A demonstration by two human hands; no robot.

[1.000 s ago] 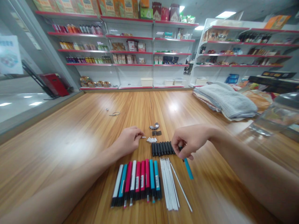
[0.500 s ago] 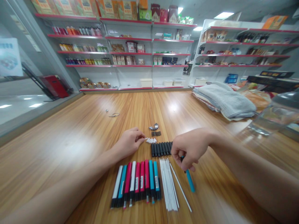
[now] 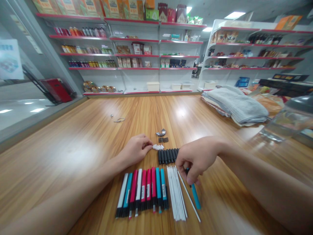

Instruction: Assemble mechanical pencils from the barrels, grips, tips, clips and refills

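My left hand (image 3: 138,148) rests on the wooden table, thumb and forefinger pinched at the left end of a row of small white parts (image 3: 158,147). A small white part seems to be between its fingertips. My right hand (image 3: 194,160) is closed around the upper, black end of a blue pen (image 3: 195,196), which tilts down toward the table. Its grip partly hides the pen's top. Just left of it lie thin white refills (image 3: 176,195), one set apart at an angle (image 3: 189,197), and black pen grips (image 3: 168,156), some covered by the hand.
Blue, pink and white pens (image 3: 144,191) lie in a row in front. Beyond the white parts are springs (image 3: 163,140) and silver tips (image 3: 161,133). Folded striped cloth (image 3: 236,104) and a clear plastic container (image 3: 287,120) stand right. Stocked shelves (image 3: 137,55) line the back.
My right hand has shifted slightly left and down with the blue pen, bringing it closer to the loose refill. My left hand has barely moved.
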